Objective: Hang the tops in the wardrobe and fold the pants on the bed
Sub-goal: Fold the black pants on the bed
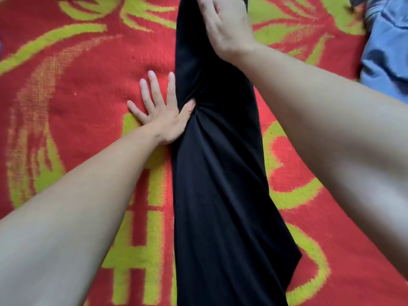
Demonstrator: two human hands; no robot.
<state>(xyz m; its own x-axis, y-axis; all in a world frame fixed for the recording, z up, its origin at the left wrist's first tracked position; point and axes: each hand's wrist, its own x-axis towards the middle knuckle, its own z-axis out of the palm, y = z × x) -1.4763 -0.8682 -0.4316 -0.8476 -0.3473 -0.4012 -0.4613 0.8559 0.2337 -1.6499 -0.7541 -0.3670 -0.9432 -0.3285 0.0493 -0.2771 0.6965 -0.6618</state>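
While the black pants (220,173) lie full-length and creased on the red blanket (77,96), the left hand (163,115) pressed flat at their edge and the right hand (223,25) flat on them farther up, neither gripping, folding looks barely begun, and a blue garment (386,51) waits nearby

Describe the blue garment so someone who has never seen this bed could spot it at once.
A red blanket with a yellow-green pattern fills the view, with black pants stretched in a long strip down its middle. At the far right corner, well right of the pants, the blue garment lies crumpled. It is the only light blue thing, bunched rather than laid out long.
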